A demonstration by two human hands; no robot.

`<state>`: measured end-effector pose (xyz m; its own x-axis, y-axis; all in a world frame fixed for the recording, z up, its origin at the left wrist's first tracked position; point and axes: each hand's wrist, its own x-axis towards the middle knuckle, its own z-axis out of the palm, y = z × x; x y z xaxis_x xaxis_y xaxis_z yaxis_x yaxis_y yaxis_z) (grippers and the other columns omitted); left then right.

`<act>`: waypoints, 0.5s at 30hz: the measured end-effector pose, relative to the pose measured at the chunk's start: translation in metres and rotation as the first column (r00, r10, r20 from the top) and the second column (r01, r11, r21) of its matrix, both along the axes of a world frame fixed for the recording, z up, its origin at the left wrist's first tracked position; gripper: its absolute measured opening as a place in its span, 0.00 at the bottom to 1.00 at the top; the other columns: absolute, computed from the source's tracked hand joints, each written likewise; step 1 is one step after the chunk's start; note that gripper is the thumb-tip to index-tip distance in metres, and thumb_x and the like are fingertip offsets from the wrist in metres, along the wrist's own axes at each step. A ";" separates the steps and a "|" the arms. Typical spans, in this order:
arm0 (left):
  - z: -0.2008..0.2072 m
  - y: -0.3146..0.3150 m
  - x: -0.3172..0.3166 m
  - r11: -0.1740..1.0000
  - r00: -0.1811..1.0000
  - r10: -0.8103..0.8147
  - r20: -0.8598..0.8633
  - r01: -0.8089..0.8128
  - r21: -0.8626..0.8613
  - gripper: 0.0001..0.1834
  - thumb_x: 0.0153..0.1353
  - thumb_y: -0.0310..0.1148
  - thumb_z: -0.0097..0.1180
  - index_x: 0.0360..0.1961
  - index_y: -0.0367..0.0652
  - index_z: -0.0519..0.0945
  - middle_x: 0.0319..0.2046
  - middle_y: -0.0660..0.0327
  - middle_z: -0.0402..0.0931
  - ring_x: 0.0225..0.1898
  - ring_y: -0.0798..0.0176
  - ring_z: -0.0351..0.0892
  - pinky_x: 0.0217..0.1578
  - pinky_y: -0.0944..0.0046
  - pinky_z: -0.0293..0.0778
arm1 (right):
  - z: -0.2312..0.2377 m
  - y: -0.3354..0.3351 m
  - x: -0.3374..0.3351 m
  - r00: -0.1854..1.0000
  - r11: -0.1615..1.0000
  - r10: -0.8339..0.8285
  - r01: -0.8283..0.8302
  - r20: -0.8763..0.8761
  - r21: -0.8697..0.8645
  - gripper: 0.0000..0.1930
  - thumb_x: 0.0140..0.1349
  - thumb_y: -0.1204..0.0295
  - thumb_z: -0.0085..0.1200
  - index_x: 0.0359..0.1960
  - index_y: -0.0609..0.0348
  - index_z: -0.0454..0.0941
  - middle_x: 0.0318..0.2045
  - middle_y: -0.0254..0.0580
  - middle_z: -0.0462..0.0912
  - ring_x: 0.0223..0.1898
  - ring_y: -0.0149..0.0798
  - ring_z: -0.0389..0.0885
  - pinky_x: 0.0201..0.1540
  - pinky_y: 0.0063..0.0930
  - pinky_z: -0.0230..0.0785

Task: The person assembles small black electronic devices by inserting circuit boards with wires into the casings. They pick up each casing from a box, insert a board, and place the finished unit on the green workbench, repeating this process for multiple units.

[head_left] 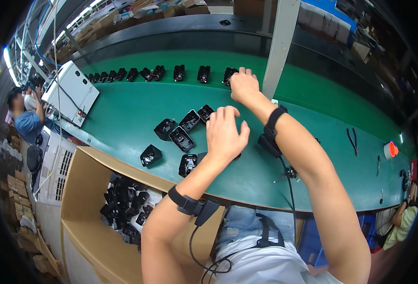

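Note:
My right hand [245,85] reaches to the far side of the green bench. Its fingers are curled at a black plastic housing [229,75] with small parts inside, the last on the right of a long row. My left hand [226,133] is over the middle of the bench, palm down. Its thumb is spread from the fingers, and no object shows in it. Close to its left lie several open black housings, among them one [181,138] with its inside showing. Another housing [188,164] lies nearer me, beside the left wrist. What lies beneath the left palm is hidden.
A cardboard box [83,189] of black parts stands at the near left. A white machine [71,92] is on the left. A metal post [280,47] rises beside my right hand. Pliers [353,142] and an orange-and-white container [390,149] lie right. Other people are at both sides.

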<state>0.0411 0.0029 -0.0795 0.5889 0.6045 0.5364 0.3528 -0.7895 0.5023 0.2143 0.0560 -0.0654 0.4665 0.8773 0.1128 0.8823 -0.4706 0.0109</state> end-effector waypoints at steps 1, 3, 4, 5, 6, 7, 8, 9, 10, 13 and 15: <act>0.002 -0.002 -0.002 0.997 0.996 0.016 -0.086 -0.009 0.082 0.17 0.57 0.37 0.61 0.42 0.38 0.75 0.38 0.51 0.76 0.41 0.48 0.76 0.43 0.49 0.71 | 0.000 0.005 0.001 1.000 1.000 -0.024 0.024 0.006 -0.014 0.22 0.54 0.71 0.63 0.51 0.67 0.81 0.57 0.54 0.73 0.61 0.53 0.71 0.60 0.43 0.69; 0.009 -0.001 -0.011 0.995 0.928 0.020 -0.373 0.019 0.100 0.21 0.59 0.44 0.61 0.43 0.37 0.76 0.40 0.49 0.78 0.44 0.46 0.78 0.45 0.47 0.72 | -0.002 0.012 0.006 0.997 0.996 -0.073 0.074 0.028 -0.046 0.21 0.56 0.71 0.61 0.52 0.65 0.81 0.58 0.54 0.72 0.62 0.52 0.69 0.61 0.42 0.67; 0.016 -0.003 -0.011 0.993 0.867 0.023 -0.498 0.037 0.112 0.23 0.60 0.47 0.61 0.43 0.36 0.76 0.41 0.48 0.79 0.45 0.46 0.78 0.46 0.46 0.72 | -0.005 0.011 0.016 0.996 0.993 -0.086 0.088 0.026 -0.083 0.22 0.56 0.71 0.60 0.53 0.64 0.81 0.60 0.56 0.71 0.63 0.54 0.67 0.62 0.45 0.66; 0.021 -0.007 -0.009 0.995 0.837 -0.007 -0.548 0.057 0.076 0.26 0.61 0.50 0.60 0.44 0.35 0.77 0.42 0.47 0.79 0.47 0.45 0.79 0.47 0.46 0.72 | -0.009 0.008 0.026 0.994 0.987 -0.103 0.105 0.025 -0.119 0.22 0.57 0.71 0.59 0.54 0.64 0.81 0.62 0.57 0.69 0.65 0.57 0.65 0.64 0.47 0.65; 0.027 -0.009 -0.011 0.996 0.799 -0.026 -0.601 0.069 0.048 0.29 0.61 0.54 0.59 0.45 0.34 0.77 0.43 0.46 0.80 0.48 0.44 0.79 0.49 0.46 0.72 | -0.011 0.009 0.032 0.993 0.983 -0.113 0.114 0.015 -0.147 0.22 0.58 0.70 0.58 0.55 0.63 0.80 0.64 0.58 0.67 0.66 0.59 0.64 0.65 0.49 0.63; 0.032 -0.011 -0.012 0.996 0.755 -0.049 -0.654 0.083 0.021 0.32 0.62 0.57 0.58 0.46 0.33 0.78 0.44 0.45 0.80 0.50 0.43 0.79 0.50 0.46 0.72 | -0.013 0.010 0.036 0.992 0.983 -0.128 0.126 -0.003 -0.133 0.22 0.57 0.71 0.59 0.54 0.64 0.81 0.65 0.59 0.66 0.67 0.61 0.62 0.66 0.51 0.63; 0.039 -0.012 -0.010 0.993 0.672 -0.069 -0.737 0.113 0.011 0.39 0.60 0.64 0.57 0.51 0.33 0.78 0.49 0.46 0.80 0.55 0.44 0.78 0.54 0.45 0.71 | -0.015 0.009 0.040 0.989 0.982 -0.147 0.143 -0.021 -0.120 0.22 0.56 0.72 0.59 0.54 0.65 0.81 0.65 0.60 0.65 0.68 0.62 0.61 0.66 0.52 0.63; 0.041 -0.012 -0.016 0.992 0.628 -0.042 -0.777 0.121 0.045 0.39 0.59 0.63 0.59 0.52 0.34 0.78 0.50 0.47 0.79 0.55 0.44 0.78 0.55 0.45 0.71 | -0.020 0.009 0.038 0.986 0.982 -0.158 0.151 -0.049 -0.112 0.22 0.56 0.73 0.59 0.53 0.67 0.81 0.66 0.62 0.63 0.69 0.64 0.59 0.67 0.54 0.62; 0.039 -0.013 -0.024 0.988 0.583 -0.023 -0.812 0.135 0.069 0.39 0.58 0.63 0.60 0.53 0.34 0.78 0.51 0.48 0.79 0.56 0.45 0.77 0.56 0.45 0.71 | -0.010 0.002 0.029 0.984 0.984 -0.146 0.134 -0.098 -0.116 0.23 0.55 0.73 0.58 0.54 0.68 0.81 0.69 0.67 0.59 0.70 0.70 0.56 0.68 0.56 0.60; 0.048 -0.007 -0.033 0.975 0.342 0.062 -0.938 0.181 0.131 0.38 0.53 0.58 0.68 0.54 0.37 0.79 0.54 0.52 0.78 0.58 0.48 0.77 0.58 0.46 0.70 | -0.003 -0.019 0.015 0.980 0.985 0.161 -0.168 0.116 0.048 0.19 0.53 0.73 0.59 0.47 0.67 0.81 0.66 0.69 0.64 0.59 0.69 0.73 0.60 0.50 0.72; 0.036 0.002 -0.041 0.986 0.323 0.055 -0.945 0.133 0.103 0.36 0.50 0.53 0.72 0.53 0.38 0.79 0.52 0.53 0.79 0.57 0.50 0.77 0.57 0.48 0.71 | 0.022 -0.071 -0.005 0.896 0.860 0.424 -0.444 0.131 0.253 0.18 0.57 0.68 0.61 0.47 0.64 0.78 0.55 0.51 0.77 0.48 0.54 0.81 0.50 0.44 0.78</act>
<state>0.0001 0.0050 -0.0432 0.7733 0.5431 -0.3271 0.4796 -0.8386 -0.2583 0.2090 -0.0149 -0.0431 0.0283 0.9200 0.3910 0.9994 -0.0339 0.0072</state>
